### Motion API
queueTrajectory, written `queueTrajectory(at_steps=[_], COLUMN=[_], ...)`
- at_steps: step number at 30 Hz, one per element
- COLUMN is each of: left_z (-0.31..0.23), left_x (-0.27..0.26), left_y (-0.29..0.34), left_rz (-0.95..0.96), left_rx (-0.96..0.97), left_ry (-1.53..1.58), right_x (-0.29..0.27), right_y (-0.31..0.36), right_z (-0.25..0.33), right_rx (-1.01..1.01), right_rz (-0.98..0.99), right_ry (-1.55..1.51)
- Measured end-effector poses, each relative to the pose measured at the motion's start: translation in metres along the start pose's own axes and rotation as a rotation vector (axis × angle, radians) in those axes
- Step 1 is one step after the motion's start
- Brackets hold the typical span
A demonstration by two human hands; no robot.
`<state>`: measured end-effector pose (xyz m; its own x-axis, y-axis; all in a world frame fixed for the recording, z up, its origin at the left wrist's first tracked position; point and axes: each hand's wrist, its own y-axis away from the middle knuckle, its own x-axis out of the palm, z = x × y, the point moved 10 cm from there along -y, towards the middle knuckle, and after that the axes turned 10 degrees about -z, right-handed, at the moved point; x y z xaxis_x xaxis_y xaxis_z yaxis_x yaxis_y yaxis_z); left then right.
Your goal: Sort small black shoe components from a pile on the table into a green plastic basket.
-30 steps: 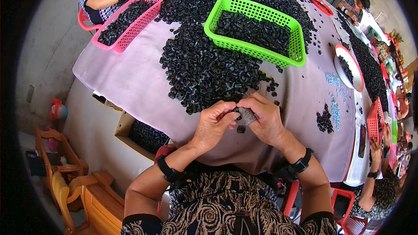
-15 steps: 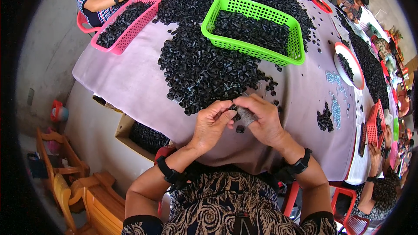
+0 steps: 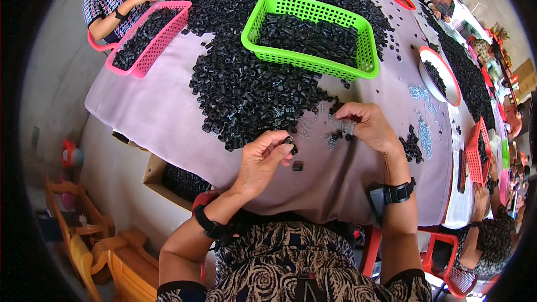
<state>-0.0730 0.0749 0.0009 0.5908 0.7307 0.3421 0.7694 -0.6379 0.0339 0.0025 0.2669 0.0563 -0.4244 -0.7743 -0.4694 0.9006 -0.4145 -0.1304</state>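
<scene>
My left hand pinches a small black plastic part between thumb and fingers, just above the cloth. Off to its right, my right hand reaches down to the cloth with fingers curled together and a grey wrap on one finger. Whatever its fingertips may hold is too small to make out. Loose small springs lie between the hands. A single black part rests below my left hand. Beyond my hands spreads a big pile of black plastic parts with some springs on it.
A green basket of black parts stands on the pile, a pink basket at far left. To the right are a red-rimmed white bowl, blue-grey springs and a red basket. Other people sit around the tables.
My hands, together before, have separated. The right moved right and away from me to the springs and parts; the left keeps a black part. The person at far left raised their hands.
</scene>
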Motion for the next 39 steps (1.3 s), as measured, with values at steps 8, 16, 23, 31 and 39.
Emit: queueTrajectory(at_steps=[8,16,23,31,39], left_z=[-0.001,0.0,-0.001,0.0,-0.003], left_x=[0.002,0.003,0.002,0.002,0.003], left_y=[0.001,0.002,0.001,0.002,0.003], left_rz=[0.002,0.027,0.015,0.03,0.03], left_rx=[-0.013,0.006,0.028,0.016,0.039], left_ry=[-0.027,-0.06,-0.048,-0.084,-0.085], right_x=[0.03,0.013,-0.008,0.005,0.01], right_y=[0.009,-0.004,-0.005,-0.001,0.0], right_z=[0.027,0.008,0.006,0.027,0.023], right_rx=[-0.168,-0.23,-0.099,-0.287,-0.296], right_rz=[0.196,-0.204,-0.306,-0.164,-0.149], right_ry=[0.336,0.244,0.148,0.364,0.419])
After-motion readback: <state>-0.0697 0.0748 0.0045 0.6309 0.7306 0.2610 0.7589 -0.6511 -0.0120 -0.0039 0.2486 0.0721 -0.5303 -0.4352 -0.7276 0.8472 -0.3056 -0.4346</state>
